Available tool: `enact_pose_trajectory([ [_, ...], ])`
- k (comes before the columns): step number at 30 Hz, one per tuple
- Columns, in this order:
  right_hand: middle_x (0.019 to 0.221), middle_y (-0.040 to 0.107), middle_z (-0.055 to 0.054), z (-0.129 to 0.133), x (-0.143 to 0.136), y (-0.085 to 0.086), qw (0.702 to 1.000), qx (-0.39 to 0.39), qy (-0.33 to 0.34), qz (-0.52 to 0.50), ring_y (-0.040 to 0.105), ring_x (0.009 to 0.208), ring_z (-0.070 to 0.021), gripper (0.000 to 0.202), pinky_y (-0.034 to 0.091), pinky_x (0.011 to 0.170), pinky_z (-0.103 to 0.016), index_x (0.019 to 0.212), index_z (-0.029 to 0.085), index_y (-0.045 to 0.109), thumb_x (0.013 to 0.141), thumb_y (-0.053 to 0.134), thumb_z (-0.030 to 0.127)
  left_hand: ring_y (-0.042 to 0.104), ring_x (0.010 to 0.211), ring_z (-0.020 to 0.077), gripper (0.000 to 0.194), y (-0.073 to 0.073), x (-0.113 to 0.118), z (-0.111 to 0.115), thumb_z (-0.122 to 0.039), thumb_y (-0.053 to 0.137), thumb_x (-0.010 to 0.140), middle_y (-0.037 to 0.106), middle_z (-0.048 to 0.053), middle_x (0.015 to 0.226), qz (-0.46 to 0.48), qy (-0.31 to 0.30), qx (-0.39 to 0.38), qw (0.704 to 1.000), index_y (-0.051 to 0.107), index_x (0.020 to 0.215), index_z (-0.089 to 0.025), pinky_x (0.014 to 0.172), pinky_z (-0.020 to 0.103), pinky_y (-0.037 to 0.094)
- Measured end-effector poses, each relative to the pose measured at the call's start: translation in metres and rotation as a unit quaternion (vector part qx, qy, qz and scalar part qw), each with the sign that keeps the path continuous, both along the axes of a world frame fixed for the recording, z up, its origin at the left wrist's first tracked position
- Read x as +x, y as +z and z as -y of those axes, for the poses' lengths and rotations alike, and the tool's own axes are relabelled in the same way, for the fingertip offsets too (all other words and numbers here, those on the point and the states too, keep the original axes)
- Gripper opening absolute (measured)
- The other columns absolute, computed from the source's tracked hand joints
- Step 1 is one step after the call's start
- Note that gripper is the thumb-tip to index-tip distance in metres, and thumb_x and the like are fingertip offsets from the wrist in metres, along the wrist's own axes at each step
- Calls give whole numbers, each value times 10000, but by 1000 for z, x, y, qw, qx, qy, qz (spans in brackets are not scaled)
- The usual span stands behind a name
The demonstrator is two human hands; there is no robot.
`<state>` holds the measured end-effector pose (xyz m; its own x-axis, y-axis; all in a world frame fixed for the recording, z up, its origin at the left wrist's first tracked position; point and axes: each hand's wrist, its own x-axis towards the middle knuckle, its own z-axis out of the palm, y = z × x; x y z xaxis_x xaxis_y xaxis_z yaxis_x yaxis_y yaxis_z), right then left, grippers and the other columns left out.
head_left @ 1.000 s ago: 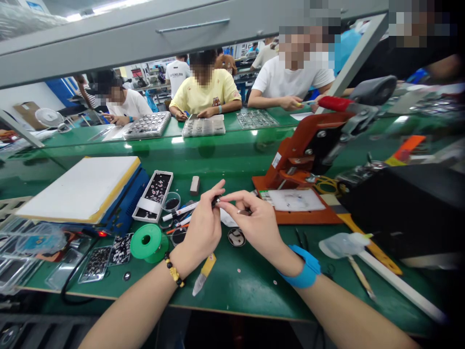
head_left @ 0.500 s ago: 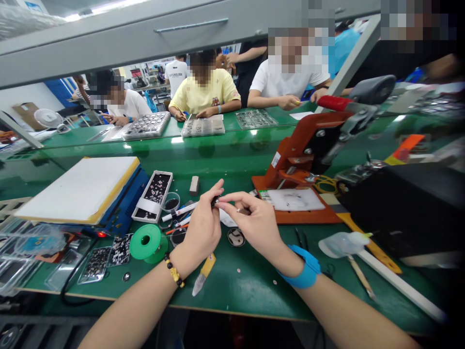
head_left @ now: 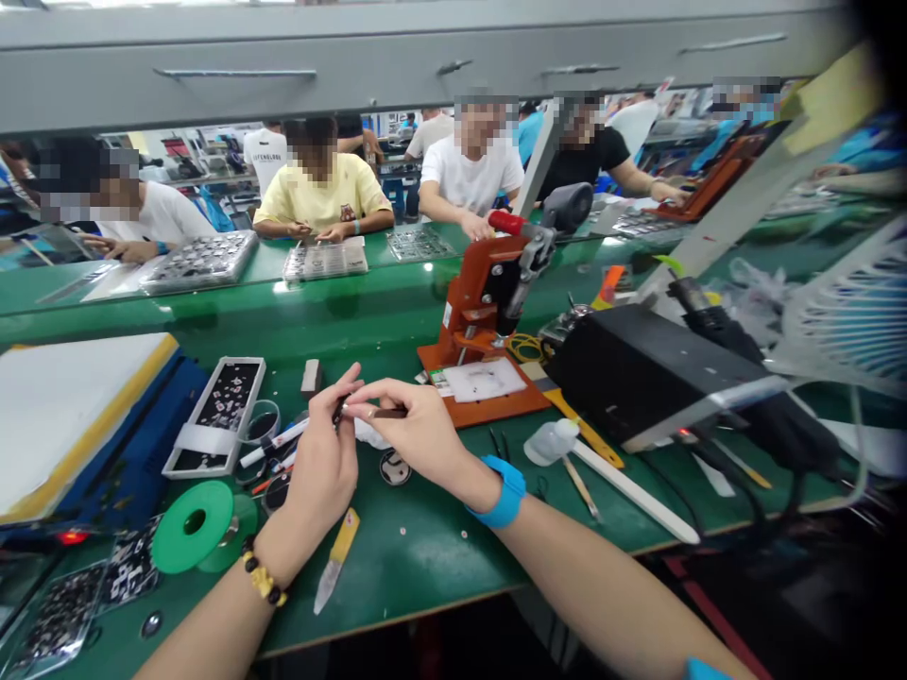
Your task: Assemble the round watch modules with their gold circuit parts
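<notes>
Above the green bench, my left hand (head_left: 320, 465) is closed, with a small dark part (head_left: 339, 409) pinched at its fingertips. The thumb and forefinger of my right hand (head_left: 423, 430) meet at that same part, which the fingers mostly hide. A dark, narrow tool (head_left: 389, 413), its kind unclear, lies tucked in my right hand's fingers. Beneath the hands, a round black-and-white piece (head_left: 395, 467) rests on the bench. A yellow-handled knife (head_left: 337, 559) lies to the right of my left wrist.
An orange toggle press (head_left: 488, 312) stands beyond my right hand. Left are a white box of small parts (head_left: 219, 401), a green spool (head_left: 195, 524) and a blue device (head_left: 152, 439). Rightward lie a squeeze bottle (head_left: 551, 442), a brush (head_left: 585, 430) and a black box (head_left: 638, 368).
The view has swung to the right, so the bench items sit further left and a fan shows at right. Both hands still pinch the small part together.
</notes>
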<state>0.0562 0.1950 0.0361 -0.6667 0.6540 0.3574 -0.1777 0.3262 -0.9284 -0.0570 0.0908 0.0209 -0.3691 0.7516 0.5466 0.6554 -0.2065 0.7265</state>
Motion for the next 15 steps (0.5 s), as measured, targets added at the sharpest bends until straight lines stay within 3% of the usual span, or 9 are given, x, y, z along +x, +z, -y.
enact_pose_trajectory([
  [6,556,438,78,-2,1,0,1000,15,-1,14,363,535,-80,158,224,520,-260,973,237,798,854,722,166,485,1465,195,279,2,2,1,-269,389,1101,508,106,1566,18,-22,0,1000,429,1377,-264,1193,465,471],
  [15,586,445,68,-3,5,8,999,17,6,29,359,562,-88,104,240,544,-262,959,216,794,883,737,259,494,1452,213,261,3,3,1,-286,411,1096,503,99,1569,58,-51,-2,997,439,1355,-273,1204,479,438],
])
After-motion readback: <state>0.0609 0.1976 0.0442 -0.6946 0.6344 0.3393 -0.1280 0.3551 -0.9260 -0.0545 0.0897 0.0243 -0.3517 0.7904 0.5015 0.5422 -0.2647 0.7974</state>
